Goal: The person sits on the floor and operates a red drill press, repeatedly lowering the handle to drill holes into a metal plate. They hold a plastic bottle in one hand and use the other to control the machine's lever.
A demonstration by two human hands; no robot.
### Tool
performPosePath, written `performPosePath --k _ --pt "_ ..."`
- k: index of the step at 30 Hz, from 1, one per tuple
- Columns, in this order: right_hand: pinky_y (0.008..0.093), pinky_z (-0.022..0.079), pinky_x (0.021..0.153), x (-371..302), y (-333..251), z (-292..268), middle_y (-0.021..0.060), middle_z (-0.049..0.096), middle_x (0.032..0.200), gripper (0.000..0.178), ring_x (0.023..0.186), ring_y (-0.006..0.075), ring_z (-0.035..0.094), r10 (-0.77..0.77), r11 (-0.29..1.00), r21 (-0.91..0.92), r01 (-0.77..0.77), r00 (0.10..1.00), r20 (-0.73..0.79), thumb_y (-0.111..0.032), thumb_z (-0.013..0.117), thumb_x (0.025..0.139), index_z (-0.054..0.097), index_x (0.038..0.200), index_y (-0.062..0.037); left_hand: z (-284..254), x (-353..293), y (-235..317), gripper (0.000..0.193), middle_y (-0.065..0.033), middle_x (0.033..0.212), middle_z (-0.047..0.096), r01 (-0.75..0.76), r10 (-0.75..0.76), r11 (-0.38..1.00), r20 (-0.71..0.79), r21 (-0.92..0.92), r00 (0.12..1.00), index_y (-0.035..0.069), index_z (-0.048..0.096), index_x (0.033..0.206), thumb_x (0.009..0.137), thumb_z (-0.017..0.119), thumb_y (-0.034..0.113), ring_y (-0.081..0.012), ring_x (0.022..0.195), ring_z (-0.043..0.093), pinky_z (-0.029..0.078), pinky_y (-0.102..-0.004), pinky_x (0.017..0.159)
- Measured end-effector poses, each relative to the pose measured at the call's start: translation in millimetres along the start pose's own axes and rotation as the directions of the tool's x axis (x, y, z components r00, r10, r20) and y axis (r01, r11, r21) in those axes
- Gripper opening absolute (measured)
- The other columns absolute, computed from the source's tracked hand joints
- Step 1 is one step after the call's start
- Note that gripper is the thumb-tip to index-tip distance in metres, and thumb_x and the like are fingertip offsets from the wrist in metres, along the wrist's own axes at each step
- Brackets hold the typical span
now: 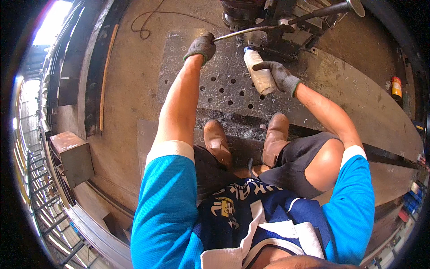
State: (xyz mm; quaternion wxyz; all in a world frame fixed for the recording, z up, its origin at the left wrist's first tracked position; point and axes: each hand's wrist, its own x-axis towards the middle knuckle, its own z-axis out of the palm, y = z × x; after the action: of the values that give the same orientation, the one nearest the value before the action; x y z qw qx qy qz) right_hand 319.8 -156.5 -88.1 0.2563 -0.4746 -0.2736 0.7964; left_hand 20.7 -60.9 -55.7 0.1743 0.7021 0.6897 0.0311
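My left hand [201, 47], in a dark work glove, is closed round the end of a long metal lever [242, 32]. That lever runs right to a hub on a dark machine [275, 42] at the top. In my right hand [280, 76], also gloved, is a plastic bottle [259, 71] with cloudy, whitish contents. The bottle is tilted, its blue-topped end pointing up toward the machine's lower part. Whether liquid leaves it cannot be made out. A second lever [320, 12] with a round end sticks out to the upper right.
Under the machine lies a metal plate [179, 85] with round holes and scattered shavings. My boots [217, 143] stand at its near edge. A rusty metal box [71, 157] sits at left, a cable [145, 27] at upper left, and a yellow-and-red container [396, 87] at far right.
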Motion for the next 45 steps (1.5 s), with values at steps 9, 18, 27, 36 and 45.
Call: performPosePath --k 9,18,27,36,45 --pt "0.0347 0.064 0.086 20.8 17.0 -25.0 0.0119 0.071 0.124 0.043 0.098 0.0209 0.073 -0.228 0.897 -0.366 0.246 0.969 0.09 -0.03 0.037 0.113 0.069 0.134 -0.0088 7.5 10.7 -8.5 0.036 -0.0305 0.126 0.066 0.02 -0.022 1.0 0.059 0.024 0.998 0.007 0.063 0.124 0.1 0.054 0.031 -0.0411 0.123 0.063 0.047 -0.0491 0.105" --pt "0.0349 0.063 0.091 5.0 7.0 -14.0 0.0127 0.07 0.124 0.04 0.103 0.0224 0.073 -0.207 0.924 -0.315 0.216 0.976 0.062 -0.025 0.039 0.113 0.068 0.134 -0.0085 1.1 5.2 -3.7 0.056 -0.0264 0.139 0.061 0.14 -0.141 0.99 0.064 0.012 0.988 0.004 0.059 0.139 0.111 0.028 0.042 -0.0409 0.136 0.055 0.044 -0.0494 0.111" --pt "0.0343 0.064 0.087 5.6 3.2 -15.5 0.0134 0.072 0.119 0.041 0.095 0.0206 0.075 -0.264 0.839 -0.493 0.228 0.965 -0.002 -0.023 0.037 0.112 0.069 0.132 -0.0082 -0.1 -0.9 1.7 0.051 -0.0305 0.134 0.063 0.123 -0.122 0.992 0.08 0.0 0.989 0.003 0.058 0.137 0.108 0.035 0.037 -0.0449 0.131 0.057 0.045 -0.052 0.108" --pt "0.0365 0.064 0.067 1.6 -1.9 -4.3 0.0084 0.075 0.096 0.028 0.072 0.0195 0.073 -0.203 0.959 -0.223 0.177 0.974 -0.102 -0.023 0.071 0.095 0.073 0.117 -0.0065 14.1 11.6 -8.8 0.037 -0.0294 0.117 0.069 -0.031 0.028 0.997 0.047 0.064 0.999 0.008 0.057 0.126 0.096 0.061 0.029 -0.0484 0.115 0.065 0.052 -0.0559 0.095" --pt "0.0338 0.063 0.073 -2.3 -4.1 4.6 0.012 0.074 0.104 0.027 0.076 0.02 0.073 -0.119 0.983 -0.157 0.1 0.986 -0.116 -0.019 0.057 0.102 0.076 0.118 -0.0097 12.3 9.1 -5.8 0.032 -0.0288 0.117 0.069 -0.024 0.023 0.998 0.021 0.061 1.0 0.01 0.061 0.122 0.095 0.057 0.026 -0.0487 0.115 0.065 0.053 -0.0551 0.094"
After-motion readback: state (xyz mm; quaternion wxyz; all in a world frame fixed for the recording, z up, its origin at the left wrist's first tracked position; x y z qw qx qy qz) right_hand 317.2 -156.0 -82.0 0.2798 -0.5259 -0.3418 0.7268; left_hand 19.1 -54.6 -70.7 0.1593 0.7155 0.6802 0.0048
